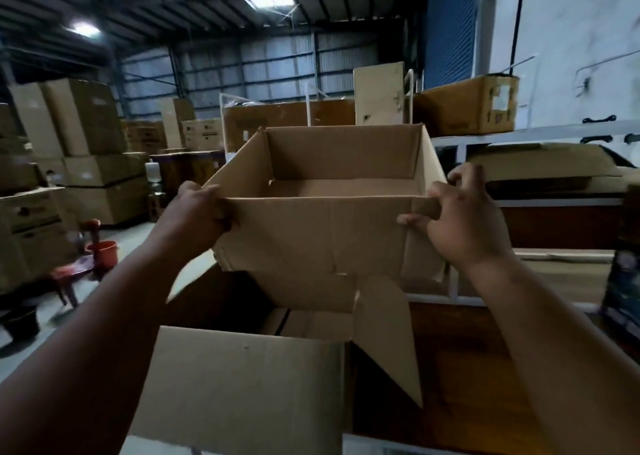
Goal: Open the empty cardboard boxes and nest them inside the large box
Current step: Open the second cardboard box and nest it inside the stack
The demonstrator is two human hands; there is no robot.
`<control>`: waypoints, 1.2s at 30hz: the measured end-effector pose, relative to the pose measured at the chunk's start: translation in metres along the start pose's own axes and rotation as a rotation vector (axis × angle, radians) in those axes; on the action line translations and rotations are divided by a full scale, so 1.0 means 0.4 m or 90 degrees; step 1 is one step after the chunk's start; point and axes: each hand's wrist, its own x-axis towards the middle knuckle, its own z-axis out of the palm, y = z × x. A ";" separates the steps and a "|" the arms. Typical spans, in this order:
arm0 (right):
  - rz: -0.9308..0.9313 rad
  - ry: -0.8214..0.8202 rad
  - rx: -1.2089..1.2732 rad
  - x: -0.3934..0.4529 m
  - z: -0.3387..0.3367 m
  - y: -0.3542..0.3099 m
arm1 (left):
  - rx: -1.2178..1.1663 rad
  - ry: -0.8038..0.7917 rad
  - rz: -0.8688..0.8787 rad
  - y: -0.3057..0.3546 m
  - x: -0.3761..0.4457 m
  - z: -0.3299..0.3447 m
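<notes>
An open cardboard box (325, 212) is held up in the air in front of the person, its mouth tilted toward the camera so the bare inside and floor show — nothing lies in it. Its lower flaps hang loose beneath it. The left hand (199, 212) grips the near left corner of the rim, fingers curled over the edge and the arm stretched forward and up from the lower left. The right hand (464, 219) clasps the near right corner, thumb (412, 219) pressed on the outer wall, other fingers hooked over the rim, forearm rising from the lower right.

Directly below the held box stands the large box (242, 378), open at the top, its near flap spread toward the camera and a right flap (384, 333) standing up beside it.

Farther out — stacked cartons (79, 135) at the left, a red bucket (102, 250) on the floor, and a carton on a white shelf (467, 104) at the right.
</notes>
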 end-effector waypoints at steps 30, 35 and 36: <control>0.134 -0.156 0.093 -0.043 0.401 -0.346 | -0.144 -0.141 -0.069 -0.507 0.006 0.189; 0.195 -0.179 0.094 -0.155 0.525 -0.397 | -0.206 -0.111 -0.029 -0.574 -0.076 0.283; 0.201 -0.189 0.101 -0.176 0.546 -0.403 | -0.211 -0.116 -0.022 -0.585 -0.087 0.298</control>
